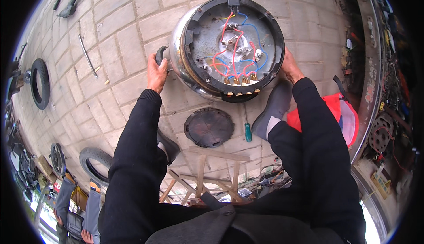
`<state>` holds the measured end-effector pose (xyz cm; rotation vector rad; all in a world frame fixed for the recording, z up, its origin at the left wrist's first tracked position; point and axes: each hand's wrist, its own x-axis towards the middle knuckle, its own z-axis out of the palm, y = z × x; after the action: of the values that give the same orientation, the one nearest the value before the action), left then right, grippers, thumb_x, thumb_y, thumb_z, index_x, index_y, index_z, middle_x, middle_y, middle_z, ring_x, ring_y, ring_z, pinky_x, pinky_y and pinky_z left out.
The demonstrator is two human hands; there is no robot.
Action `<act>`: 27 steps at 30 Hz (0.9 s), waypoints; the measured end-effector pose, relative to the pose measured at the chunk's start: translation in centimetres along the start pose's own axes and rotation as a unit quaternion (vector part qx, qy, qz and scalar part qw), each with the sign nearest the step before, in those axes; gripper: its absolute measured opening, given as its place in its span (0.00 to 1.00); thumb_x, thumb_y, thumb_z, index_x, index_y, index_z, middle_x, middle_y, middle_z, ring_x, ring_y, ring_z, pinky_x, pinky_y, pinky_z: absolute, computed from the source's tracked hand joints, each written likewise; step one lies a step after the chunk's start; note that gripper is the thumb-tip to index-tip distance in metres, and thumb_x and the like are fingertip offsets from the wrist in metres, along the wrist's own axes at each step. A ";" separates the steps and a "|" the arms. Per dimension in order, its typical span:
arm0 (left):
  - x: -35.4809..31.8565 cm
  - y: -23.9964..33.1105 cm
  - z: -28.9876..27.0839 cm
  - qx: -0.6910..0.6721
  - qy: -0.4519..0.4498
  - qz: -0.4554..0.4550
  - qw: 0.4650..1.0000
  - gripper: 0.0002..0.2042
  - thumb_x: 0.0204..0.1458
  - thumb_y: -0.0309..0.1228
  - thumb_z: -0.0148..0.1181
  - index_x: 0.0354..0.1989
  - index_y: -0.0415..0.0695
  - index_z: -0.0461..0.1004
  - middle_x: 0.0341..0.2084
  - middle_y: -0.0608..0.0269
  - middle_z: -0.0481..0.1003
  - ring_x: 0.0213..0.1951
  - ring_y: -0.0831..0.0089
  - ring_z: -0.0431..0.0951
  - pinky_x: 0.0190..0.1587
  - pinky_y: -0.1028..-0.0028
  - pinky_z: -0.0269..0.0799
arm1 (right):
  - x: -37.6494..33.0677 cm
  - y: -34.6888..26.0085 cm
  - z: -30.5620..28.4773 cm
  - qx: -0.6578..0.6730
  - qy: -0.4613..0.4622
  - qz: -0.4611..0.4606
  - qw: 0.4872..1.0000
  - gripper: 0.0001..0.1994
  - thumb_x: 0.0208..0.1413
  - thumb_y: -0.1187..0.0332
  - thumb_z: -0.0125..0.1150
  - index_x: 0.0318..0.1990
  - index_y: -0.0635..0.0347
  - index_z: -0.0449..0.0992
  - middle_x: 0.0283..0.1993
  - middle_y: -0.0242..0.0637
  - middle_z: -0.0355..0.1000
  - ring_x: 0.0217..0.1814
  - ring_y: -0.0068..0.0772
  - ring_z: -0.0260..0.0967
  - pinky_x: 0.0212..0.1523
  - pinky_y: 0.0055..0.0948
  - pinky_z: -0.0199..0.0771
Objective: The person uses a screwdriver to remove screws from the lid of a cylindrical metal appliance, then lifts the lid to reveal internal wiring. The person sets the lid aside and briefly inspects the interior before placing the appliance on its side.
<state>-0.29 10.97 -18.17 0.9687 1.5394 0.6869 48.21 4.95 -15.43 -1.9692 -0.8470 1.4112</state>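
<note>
A round metal electric pot [176, 54] is turned so its underside faces me, with the base cover off. Red and blue wires run across the bare metal bottom [210, 45] to white terminals along the near rim. A black socket [232, 1] sits at the far rim. My left hand [157, 72] is closed round the black side handle [160, 55]. At the opposite side my right hand [290, 67] holds the pot, its fingers mostly hidden behind the rim. Nearer my feet lie a round black base cover [209, 127] and a green-handled screwdriver [248, 131].
Brick paving [123, 36] surrounds the pot. Beside my right shoe [274, 111] lies a red bag [327, 111]. A wooden frame [216, 155] stands close to me. Tyres [40, 84] are at left, a metal rod [88, 56] nearer. Cluttered parts [382, 133] line the right edge.
</note>
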 end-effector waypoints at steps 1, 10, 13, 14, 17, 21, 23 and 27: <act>0.0 -0.2 -0.1 -0.001 -0.003 0.008 1.000 0.14 0.64 0.32 0.57 0.55 0.42 0.66 0.33 0.65 0.70 0.28 0.77 0.71 0.28 0.74 0.74 | 0.2 0.4 0.2 -0.003 -0.012 -0.017 1.000 0.28 0.59 0.75 0.59 0.68 0.58 0.63 0.36 0.26 0.75 0.31 0.17 0.69 0.30 0.23 0.70; 1.0 1.0 0.0 0.294 0.014 0.037 0.955 0.19 0.58 0.33 0.60 0.51 0.32 0.65 0.36 0.34 0.78 0.39 0.42 0.81 0.40 0.51 0.76 | 2.4 4.0 0.3 0.051 0.007 0.002 0.999 0.25 0.57 0.80 0.55 0.63 0.60 0.65 0.33 0.34 0.75 0.25 0.23 0.70 0.21 0.24 0.70; 0.5 2.0 0.4 0.412 0.035 0.091 0.906 0.16 0.57 0.35 0.57 0.45 0.34 0.65 0.31 0.33 0.78 0.39 0.34 0.79 0.43 0.46 0.75 | 2.5 4.3 0.2 0.006 0.034 0.005 0.999 0.23 0.57 0.80 0.55 0.62 0.62 0.65 0.33 0.36 0.75 0.26 0.25 0.71 0.22 0.25 0.73; 0.4 2.2 0.4 0.442 0.032 0.092 0.892 0.15 0.57 0.35 0.57 0.43 0.35 0.65 0.30 0.34 0.78 0.38 0.34 0.80 0.42 0.46 0.75 | 2.5 4.0 0.1 -0.015 0.034 0.009 0.999 0.22 0.57 0.80 0.55 0.61 0.63 0.65 0.34 0.37 0.75 0.27 0.25 0.72 0.23 0.25 0.75; 0.5 2.8 0.0 0.491 0.021 0.151 0.858 0.15 0.57 0.35 0.57 0.42 0.35 0.66 0.28 0.37 0.79 0.35 0.38 0.81 0.39 0.48 0.77 | 1.8 2.5 0.6 -0.060 0.080 0.017 0.995 0.20 0.59 0.78 0.56 0.59 0.65 0.66 0.36 0.39 0.76 0.30 0.26 0.73 0.27 0.27 0.78; 1.0 2.2 0.0 0.541 0.016 0.192 0.819 0.15 0.57 0.34 0.58 0.41 0.33 0.66 0.28 0.39 0.80 0.33 0.43 0.83 0.36 0.51 0.80 | 0.2 -0.5 1.3 -0.051 0.075 0.053 0.994 0.18 0.60 0.72 0.61 0.56 0.66 0.70 0.39 0.41 0.77 0.35 0.28 0.75 0.33 0.32 0.79; 1.2 1.7 0.0 0.550 0.009 0.189 0.813 0.16 0.57 0.34 0.58 0.40 0.32 0.66 0.27 0.39 0.81 0.32 0.44 0.84 0.36 0.52 0.81 | -0.8 -2.5 0.7 -0.130 0.088 0.033 0.987 0.18 0.61 0.68 0.62 0.55 0.66 0.71 0.40 0.40 0.77 0.37 0.28 0.75 0.37 0.34 0.78; 0.7 1.6 -0.5 0.512 0.014 0.197 0.836 0.21 0.58 0.37 0.59 0.45 0.28 0.64 0.29 0.34 0.80 0.36 0.41 0.84 0.39 0.51 0.81 | -5.8 -7.3 -0.5 -0.259 0.183 -0.102 0.943 0.15 0.60 0.64 0.64 0.49 0.65 0.75 0.41 0.41 0.77 0.43 0.37 0.75 0.47 0.38 0.74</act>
<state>-0.51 12.41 -17.11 2.1252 1.7471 0.0723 46.01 5.13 -6.31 -2.3396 -1.2882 0.7068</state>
